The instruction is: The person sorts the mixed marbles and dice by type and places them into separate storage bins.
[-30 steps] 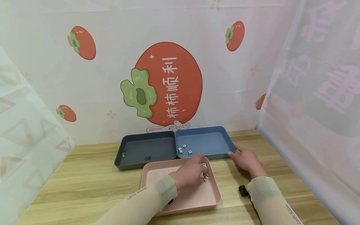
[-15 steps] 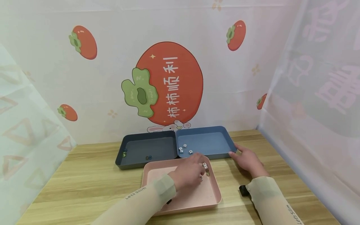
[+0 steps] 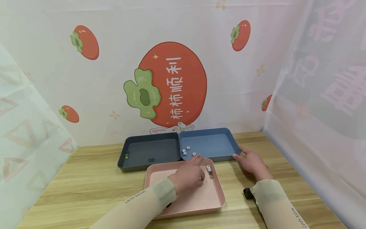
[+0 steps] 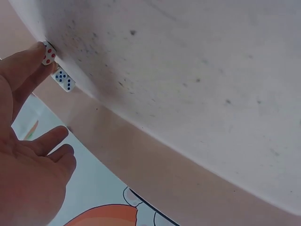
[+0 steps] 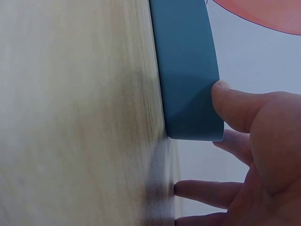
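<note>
Over the pink tray (image 3: 204,203), my left hand (image 3: 187,175) pinches a white die (image 4: 49,53) between thumb and a finger. Its other fingers spread apart from the die. Beyond the pinch, the left wrist view has more white dice (image 4: 64,79) by the tray wall; in the head view these dice (image 3: 209,168) lie in the tray's far right corner with a yellowish glass marble (image 3: 211,175). My right hand (image 3: 251,162) holds the near right corner of the blue tray (image 3: 211,143), thumb (image 5: 225,101) at the rim and index finger round the end wall.
Several white dice (image 3: 184,152) lie in the left part of the blue tray. To its left stands a dark grey tray (image 3: 154,148) holding several glass marbles (image 3: 151,160). The trays sit close together on a wooden table (image 3: 85,181), with a printed cloth (image 3: 114,79) behind.
My left hand has drawn slightly left, away from the other dice, with a die between its fingertips. More of the corner dice and the marble shows. The right hand stays on the blue tray.
</note>
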The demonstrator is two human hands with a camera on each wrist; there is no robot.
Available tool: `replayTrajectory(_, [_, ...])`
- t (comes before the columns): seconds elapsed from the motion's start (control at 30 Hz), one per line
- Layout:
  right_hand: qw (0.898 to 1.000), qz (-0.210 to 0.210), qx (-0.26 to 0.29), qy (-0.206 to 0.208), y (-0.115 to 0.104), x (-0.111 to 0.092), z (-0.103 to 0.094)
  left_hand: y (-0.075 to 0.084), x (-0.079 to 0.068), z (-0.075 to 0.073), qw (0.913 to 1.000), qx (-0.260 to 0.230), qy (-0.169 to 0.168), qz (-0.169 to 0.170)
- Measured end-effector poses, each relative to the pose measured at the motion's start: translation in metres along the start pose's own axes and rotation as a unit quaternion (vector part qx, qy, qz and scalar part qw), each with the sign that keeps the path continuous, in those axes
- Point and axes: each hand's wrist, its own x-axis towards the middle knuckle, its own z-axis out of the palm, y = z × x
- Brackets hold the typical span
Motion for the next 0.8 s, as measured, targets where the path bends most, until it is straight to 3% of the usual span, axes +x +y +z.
replayTrajectory(0.23, [1.0, -0.003, -0.003, 0.004, 0.001, 0.001, 0.002, -0.013, -0.001, -0.001, 0.9923, -0.114, 0.019, -0.044])
replayTrajectory(0.43, [1.0, -0.001, -0.001, 0.004, 0.002, 0.003, 0.003, -0.033, -0.002, -0.02, 0.9846, -0.135, 0.071, -0.085])
replayTrajectory(0.5, [1.0, -0.004, -0.001, 0.006, 0.002, 0.003, 0.003, -0.041, -0.002, -0.026, 0.9775, -0.154, 0.086, -0.116])
replayTrajectory(0.63, [1.0, -0.009, 0.001, 0.007, 0.002, 0.003, 0.002, -0.056, -0.002, -0.031, 0.9549, -0.206, 0.125, -0.173])
replayTrajectory(0.8, [1.0, -0.013, 0.006, 0.007, 0.001, 0.002, 0.002, -0.068, 0.0, -0.03, 0.934, -0.24, 0.15, -0.218])
